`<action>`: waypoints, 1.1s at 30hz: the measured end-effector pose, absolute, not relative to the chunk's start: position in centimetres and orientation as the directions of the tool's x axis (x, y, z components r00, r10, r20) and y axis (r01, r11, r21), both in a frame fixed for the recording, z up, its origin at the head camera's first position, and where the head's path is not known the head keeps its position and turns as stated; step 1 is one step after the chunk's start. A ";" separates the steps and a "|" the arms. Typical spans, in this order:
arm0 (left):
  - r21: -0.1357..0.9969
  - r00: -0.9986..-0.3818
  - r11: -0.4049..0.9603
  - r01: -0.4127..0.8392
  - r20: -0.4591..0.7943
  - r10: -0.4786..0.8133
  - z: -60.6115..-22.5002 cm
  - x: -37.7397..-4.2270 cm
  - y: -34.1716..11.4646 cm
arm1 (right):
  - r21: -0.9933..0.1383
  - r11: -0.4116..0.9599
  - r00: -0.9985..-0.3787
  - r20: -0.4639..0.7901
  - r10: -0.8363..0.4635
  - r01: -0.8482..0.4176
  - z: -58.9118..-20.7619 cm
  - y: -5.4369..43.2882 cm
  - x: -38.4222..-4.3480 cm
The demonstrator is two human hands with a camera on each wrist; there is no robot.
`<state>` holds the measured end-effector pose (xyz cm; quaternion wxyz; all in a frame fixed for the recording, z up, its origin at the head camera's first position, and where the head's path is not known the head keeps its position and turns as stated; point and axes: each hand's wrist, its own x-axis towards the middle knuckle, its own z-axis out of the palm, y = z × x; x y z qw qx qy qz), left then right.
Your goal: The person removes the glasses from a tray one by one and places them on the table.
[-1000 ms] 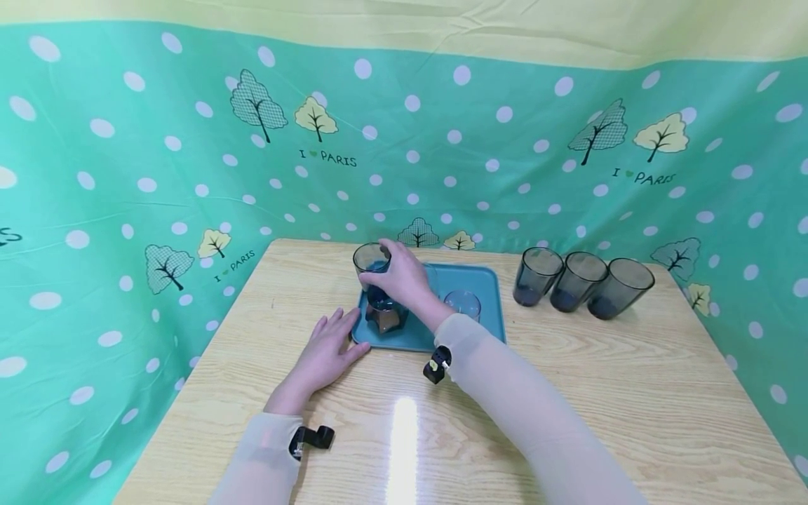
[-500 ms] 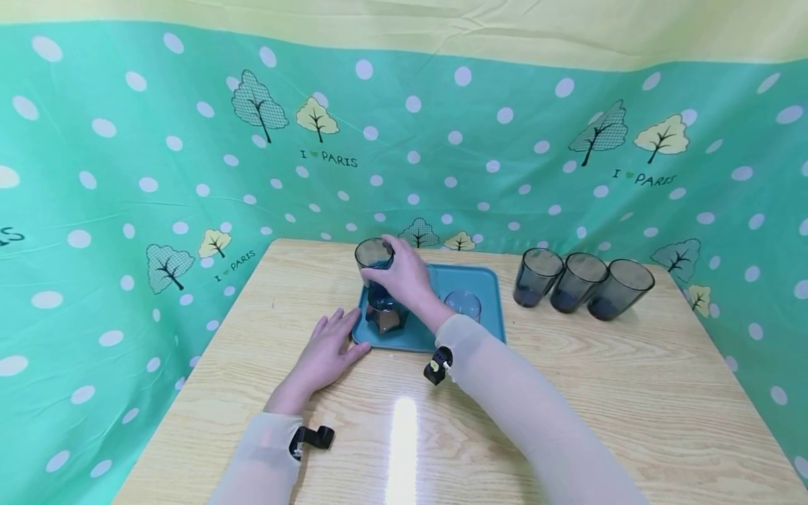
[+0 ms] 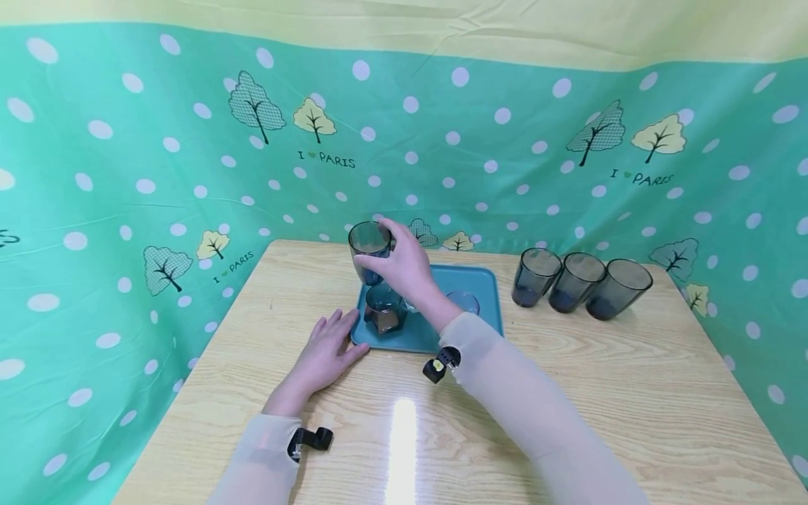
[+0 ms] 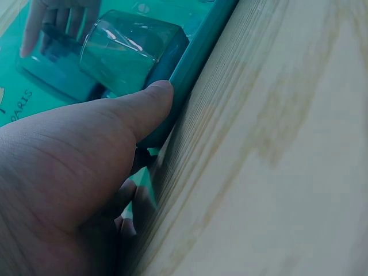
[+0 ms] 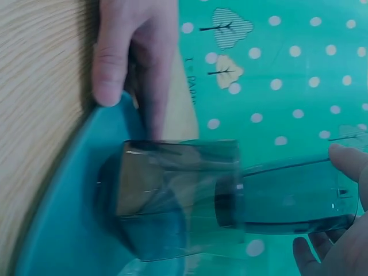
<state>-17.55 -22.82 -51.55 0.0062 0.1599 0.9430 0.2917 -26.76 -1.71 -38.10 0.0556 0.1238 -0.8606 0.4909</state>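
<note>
In the head view my right hand (image 3: 407, 270) holds a dark tinted drinking glass (image 3: 369, 242) by its upper side, thumb in front. The glass stands upright above an angular-based tinted glass (image 3: 384, 315) on the blue tray (image 3: 485, 280). In the right wrist view the held glass's base (image 5: 230, 201) overlaps the lower glass's rim; whether they touch I cannot tell. My left hand (image 3: 320, 356) lies at the tray's left corner. In the left wrist view its thumb (image 4: 152, 109) touches the tray rim, and nothing is gripped.
A clear glass (image 3: 465, 301) stands on the tray's right half, partly behind my right forearm. Farther right, a row of three dark tinted glasses (image 3: 581, 280) stands on the wooden table (image 3: 600, 393). A polka-dot cloth (image 3: 442, 140) hangs behind and at the sides.
My right hand has raised the dark glass up and slightly back from the lower glass, whose rim now shows more. The left hand has stayed at the tray's corner.
</note>
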 end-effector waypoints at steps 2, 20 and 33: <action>0.553 -0.948 0.778 0.300 0.083 0.306 -51.6 -17.6 -22.8 | -0.834 0.479 -0.962 0.228 -0.154 -0.274 -37.5 -1.6 -26.5; 0.565 -0.950 0.771 0.294 0.083 0.302 -51.5 -17.5 -22.8 | -0.869 0.398 -0.956 0.268 -0.123 -0.295 -34.3 1.6 -24.2; 0.556 -0.950 0.776 0.297 0.088 0.301 -51.6 -17.5 -22.9 | -0.898 0.297 -0.945 0.301 -0.125 -0.326 -33.4 4.7 -22.6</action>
